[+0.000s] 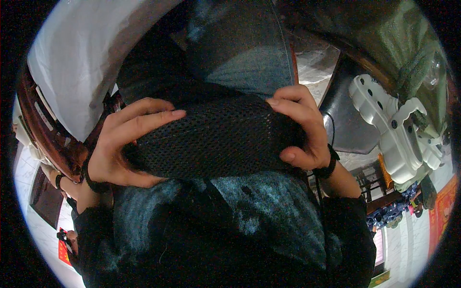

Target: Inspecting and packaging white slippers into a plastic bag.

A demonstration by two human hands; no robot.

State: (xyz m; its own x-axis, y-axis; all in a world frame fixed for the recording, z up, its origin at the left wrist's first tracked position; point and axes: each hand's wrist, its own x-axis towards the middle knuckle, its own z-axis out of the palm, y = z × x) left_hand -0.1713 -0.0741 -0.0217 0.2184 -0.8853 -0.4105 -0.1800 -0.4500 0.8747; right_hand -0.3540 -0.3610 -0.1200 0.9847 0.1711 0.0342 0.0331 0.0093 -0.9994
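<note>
A black mesh piece (pixel 211 137), rounded at its ends and full of small holes, lies across my lap between my two hands. My left hand (pixel 127 144) wraps round its left end, with the fingers on top and the thumb along the near edge. At the other end, my right hand (pixel 307 127) grips it with curled fingers at the far corner and the thumb at the near side. The underside of the mesh piece is hidden. Beneath it are my blue jeans (pixel 245 62) and dark top.
White clogs (pixel 391 129) with round holes stand at the right, near a dark green bag (pixel 403 29). A black padded surface (pixel 348 105) lies beside them. A whitish plastic sheet (pixel 81 57) hangs at upper left by dark wooden furniture (pixel 53 125). Another person's arm (pixel 65 185) shows farther left.
</note>
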